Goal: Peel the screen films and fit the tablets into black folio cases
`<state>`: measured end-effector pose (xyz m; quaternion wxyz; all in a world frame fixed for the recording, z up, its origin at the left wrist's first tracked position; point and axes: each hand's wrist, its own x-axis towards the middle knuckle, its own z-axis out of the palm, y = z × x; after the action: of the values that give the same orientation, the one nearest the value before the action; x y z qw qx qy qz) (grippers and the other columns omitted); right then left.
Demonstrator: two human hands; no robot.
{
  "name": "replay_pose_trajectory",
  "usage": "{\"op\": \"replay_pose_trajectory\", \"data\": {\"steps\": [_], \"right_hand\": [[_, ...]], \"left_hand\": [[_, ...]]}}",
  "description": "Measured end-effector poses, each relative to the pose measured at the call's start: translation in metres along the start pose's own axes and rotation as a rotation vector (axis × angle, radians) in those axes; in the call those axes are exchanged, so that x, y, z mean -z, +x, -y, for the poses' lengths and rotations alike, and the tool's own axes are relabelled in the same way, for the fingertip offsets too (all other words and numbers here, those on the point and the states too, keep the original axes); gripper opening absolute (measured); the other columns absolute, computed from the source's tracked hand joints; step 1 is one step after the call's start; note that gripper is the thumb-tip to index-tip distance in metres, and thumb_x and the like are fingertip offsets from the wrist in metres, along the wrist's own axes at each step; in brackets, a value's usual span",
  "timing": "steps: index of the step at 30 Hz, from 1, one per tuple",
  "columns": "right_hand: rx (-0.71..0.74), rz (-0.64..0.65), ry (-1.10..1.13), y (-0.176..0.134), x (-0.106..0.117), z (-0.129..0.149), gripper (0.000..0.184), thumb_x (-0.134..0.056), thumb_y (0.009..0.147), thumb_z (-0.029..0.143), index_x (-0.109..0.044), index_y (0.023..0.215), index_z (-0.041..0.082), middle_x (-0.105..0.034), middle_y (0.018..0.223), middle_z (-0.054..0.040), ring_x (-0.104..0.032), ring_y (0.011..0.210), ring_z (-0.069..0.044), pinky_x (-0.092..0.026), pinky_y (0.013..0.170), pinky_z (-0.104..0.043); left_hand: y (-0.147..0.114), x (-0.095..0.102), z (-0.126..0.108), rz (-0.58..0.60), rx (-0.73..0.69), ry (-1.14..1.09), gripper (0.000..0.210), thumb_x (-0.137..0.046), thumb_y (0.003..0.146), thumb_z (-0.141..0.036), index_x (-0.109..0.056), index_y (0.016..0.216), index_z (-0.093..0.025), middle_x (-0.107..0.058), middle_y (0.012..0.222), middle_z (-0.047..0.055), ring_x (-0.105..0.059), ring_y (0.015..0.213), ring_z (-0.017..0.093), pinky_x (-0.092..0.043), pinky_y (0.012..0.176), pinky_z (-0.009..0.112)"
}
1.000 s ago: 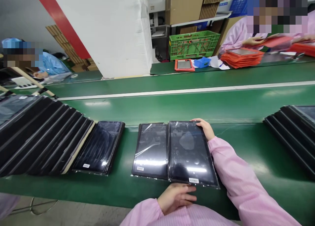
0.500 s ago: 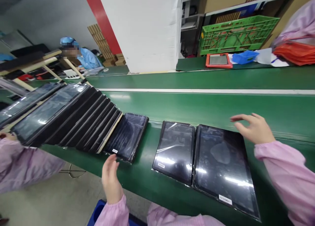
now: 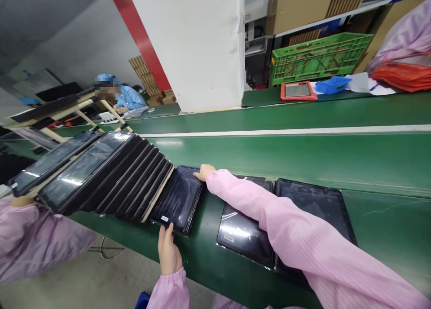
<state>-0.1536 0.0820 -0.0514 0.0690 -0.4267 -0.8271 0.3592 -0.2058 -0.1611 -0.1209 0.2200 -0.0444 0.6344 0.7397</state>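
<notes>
Head view, and we've got a switch: half a second ago the right hand (image 3: 204, 170) hung over the bench (image 3: 208, 239) beyond the larger tablet (image 3: 313, 200), and now it has swept across to the left-hand tablet (image 3: 178, 200). Let's make that tablet our dial: film-wrapped and dark, it lies on the bench, its thick side hinting at another beneath. The right hand sits at about 1 o'clock, on the far corner, one digit laid over the screen; we can't tell whether its other fingers close around the edge. The left hand (image 3: 170, 255) is at 6 o'clock, fingers straight and slightly parted, tips at the near edge, gripping nothing that we can see. Out toward 3 o'clock the larger tablet lies next to the middle tablet (image 3: 235, 230), both partly hidden by the pink sleeve (image 3: 269, 214) and neither in a hand. At about 10 o'clock, a fanned row of tablets (image 3: 134, 178) leans just beside our dial; a co-worker's hand (image 3: 22, 201) is farther out near 9. What it means, we'd judge: attention has left the pair, and handling of this left-hand tablet is only beginning.
</notes>
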Motion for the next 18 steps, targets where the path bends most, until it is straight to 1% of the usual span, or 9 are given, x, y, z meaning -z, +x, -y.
{"op": "replay_pose_trajectory", "data": {"steps": [3, 6, 8, 9, 11, 12, 14, 16, 18], "right_hand": [[0.017, -0.027, 0.076, -0.003, 0.002, -0.004, 0.029, -0.060, 0.096, 0.036, -0.062, 0.117, 0.015, -0.063, 0.119, -0.0088, -0.064, 0.103, -0.022, -0.055, 0.089, -0.043], [0.089, -0.059, 0.188, -0.013, 0.011, -0.014, 0.030, -0.061, 0.096, 0.036, -0.063, 0.117, 0.015, -0.064, 0.120, -0.0093, -0.064, 0.107, -0.023, -0.053, 0.093, -0.045], [0.148, -0.066, 0.266, -0.024, 0.021, -0.023, 0.034, -0.064, 0.094, 0.036, -0.062, 0.120, 0.015, -0.065, 0.122, -0.0104, -0.064, 0.109, -0.023, -0.053, 0.095, -0.045], [0.173, -0.065, 0.298, -0.031, 0.027, -0.030, 0.037, -0.068, 0.091, 0.036, -0.062, 0.121, 0.015, -0.066, 0.121, -0.0103, -0.065, 0.109, -0.022, -0.053, 0.095, -0.043], [0.200, -0.046, 0.337, -0.047, 0.043, -0.048, 0.042, -0.074, 0.085, 0.037, -0.065, 0.121, 0.015, -0.071, 0.116, -0.0089, -0.067, 0.105, -0.021, -0.055, 0.093, -0.037], [0.204, -0.031, 0.344, -0.055, 0.054, -0.059, 0.043, -0.075, 0.083, 0.036, -0.068, 0.119, 0.015, -0.073, 0.112, -0.0074, -0.069, 0.101, -0.021, -0.055, 0.090, -0.034], [0.197, 0.003, 0.332, -0.073, 0.076, -0.087, 0.040, -0.076, 0.079, 0.036, -0.072, 0.115, 0.017, -0.076, 0.105, -0.0041, -0.071, 0.094, -0.021, -0.056, 0.086, -0.029], [0.177, 0.013, 0.290, -0.090, 0.098, -0.116, 0.041, -0.076, 0.077, 0.039, -0.074, 0.112, 0.017, -0.076, 0.104, -0.0037, -0.071, 0.094, -0.022, -0.055, 0.087, -0.031], [0.143, 0.003, 0.229, -0.106, 0.115, -0.142, 0.048, -0.074, 0.074, 0.046, -0.075, 0.111, 0.015, -0.077, 0.101, -0.0060, -0.071, 0.093, -0.026, -0.055, 0.087, -0.035]], "left_hand": [[0.003, 0.004, -0.006, 0.002, 0.007, -0.053, 0.020, -0.068, 0.077, -0.033, -0.060, 0.091, -0.021, -0.062, 0.117, 0.003, -0.046, 0.131, 0.023, -0.031, 0.113, 0.042], [-0.001, 0.002, -0.013, -0.008, 0.039, -0.114, 0.016, -0.060, 0.082, -0.036, -0.060, 0.087, -0.021, -0.062, 0.099, 0.001, -0.058, 0.105, 0.017, -0.046, 0.096, 0.035], [-0.010, -0.002, -0.020, -0.023, 0.077, -0.208, 0.013, -0.058, 0.084, -0.033, -0.061, 0.085, -0.020, -0.061, 0.090, 0.000, -0.059, 0.089, 0.013, -0.050, 0.085, 0.029], [-0.015, -0.004, -0.023, -0.027, 0.085, -0.254, 0.013, -0.057, 0.085, -0.030, -0.062, 0.085, -0.019, -0.061, 0.087, 0.000, -0.060, 0.085, 0.013, -0.050, 0.083, 0.027], [-0.030, -0.008, -0.029, -0.019, 0.085, -0.297, 0.012, -0.057, 0.086, -0.027, -0.065, 0.085, -0.018, -0.064, 0.084, 0.000, -0.061, 0.084, 0.012, -0.052, 0.081, 0.024], [-0.038, -0.009, -0.030, 0.006, 0.090, -0.279, 0.012, -0.059, 0.085, -0.027, -0.066, 0.085, -0.018, -0.065, 0.083, 0.000, -0.063, 0.084, 0.013, -0.052, 0.080, 0.023], [-0.055, -0.011, -0.026, 0.099, 0.147, -0.198, 0.010, -0.066, 0.080, -0.027, -0.067, 0.083, -0.018, -0.066, 0.078, 0.000, -0.064, 0.079, 0.013, -0.053, 0.073, 0.022], [-0.072, -0.012, -0.011, 0.215, 0.200, -0.099, 0.018, -0.076, 0.072, -0.029, -0.065, 0.081, -0.017, -0.066, 0.073, -0.001, -0.063, 0.070, 0.012, -0.052, 0.063, 0.020], [-0.087, -0.015, 0.009, 0.328, 0.191, -0.014, 0.030, -0.082, 0.067, -0.037, -0.064, 0.081, -0.017, -0.067, 0.074, 0.000, -0.063, 0.066, 0.012, -0.051, 0.059, 0.020]]}}
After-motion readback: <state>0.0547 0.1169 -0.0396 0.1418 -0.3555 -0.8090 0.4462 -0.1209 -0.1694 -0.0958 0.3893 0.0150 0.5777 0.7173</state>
